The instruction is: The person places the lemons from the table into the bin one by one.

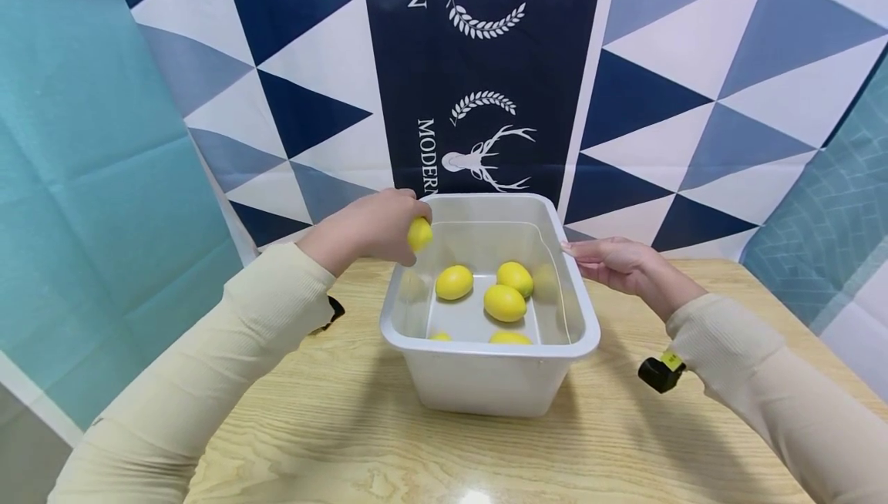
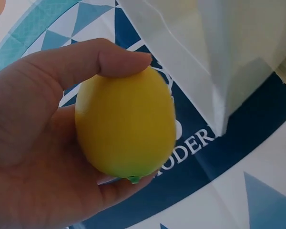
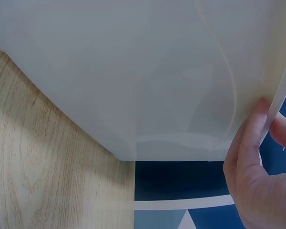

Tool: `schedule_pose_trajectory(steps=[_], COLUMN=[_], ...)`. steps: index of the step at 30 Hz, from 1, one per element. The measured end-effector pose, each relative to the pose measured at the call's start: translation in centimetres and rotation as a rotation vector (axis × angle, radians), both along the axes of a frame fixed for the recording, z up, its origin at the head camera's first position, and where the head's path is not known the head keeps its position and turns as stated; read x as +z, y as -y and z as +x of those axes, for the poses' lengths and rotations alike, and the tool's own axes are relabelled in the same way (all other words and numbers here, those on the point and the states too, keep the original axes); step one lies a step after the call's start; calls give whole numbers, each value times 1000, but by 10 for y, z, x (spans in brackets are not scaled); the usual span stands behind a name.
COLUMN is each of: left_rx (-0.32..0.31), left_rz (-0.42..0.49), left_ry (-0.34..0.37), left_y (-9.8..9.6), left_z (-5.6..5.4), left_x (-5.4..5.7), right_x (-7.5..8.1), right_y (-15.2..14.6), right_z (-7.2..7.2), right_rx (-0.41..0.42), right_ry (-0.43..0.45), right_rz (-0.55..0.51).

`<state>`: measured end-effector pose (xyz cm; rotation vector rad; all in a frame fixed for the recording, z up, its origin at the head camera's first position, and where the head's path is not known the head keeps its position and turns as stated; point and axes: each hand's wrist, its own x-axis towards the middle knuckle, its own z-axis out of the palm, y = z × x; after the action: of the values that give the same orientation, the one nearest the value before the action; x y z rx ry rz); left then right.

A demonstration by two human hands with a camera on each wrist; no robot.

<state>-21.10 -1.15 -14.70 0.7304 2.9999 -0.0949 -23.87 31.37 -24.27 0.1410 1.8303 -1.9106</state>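
A yellow lemon [image 2: 126, 124] with a greenish tip is gripped between the thumb and fingers of my left hand [image 1: 381, 225]. That hand is above the left rim of a pale grey plastic bin [image 1: 486, 377]. Inside the bin lie several more lemons, among them one at the left [image 1: 454, 282] and two touching at the right [image 1: 505, 304]. The bin's front wall partly hides others. My right hand [image 1: 620, 263] pinches the bin's right rim, thumb on one side and fingers against the outer wall [image 3: 250, 143].
The bin stands on a light wooden table [image 1: 333, 427]. Behind it hangs a cloth [image 1: 486, 65] with blue and white triangles and deer heads. A black device [image 1: 661, 373] is at the right wrist, and teal cloth [image 1: 104, 142] hangs at the left.
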Motion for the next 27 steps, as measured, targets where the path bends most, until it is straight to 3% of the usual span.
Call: schedule_pose_trajectory(steps=[6,18,27], left_rx=[2,9,-17], left_rz=[-23,-103,-100], left_ry=[109,253,298], left_y=[-15,-44,-56], left_z=[-3,-6,-14], left_x=[2,6,-1], right_x=[-1,-1,-2], right_y=[0,-2,-1], right_z=[1,1,2], right_rx=[-3,-1,-5], right_ry=[4,-6,-15], right_rz=[-4,-3,-7])
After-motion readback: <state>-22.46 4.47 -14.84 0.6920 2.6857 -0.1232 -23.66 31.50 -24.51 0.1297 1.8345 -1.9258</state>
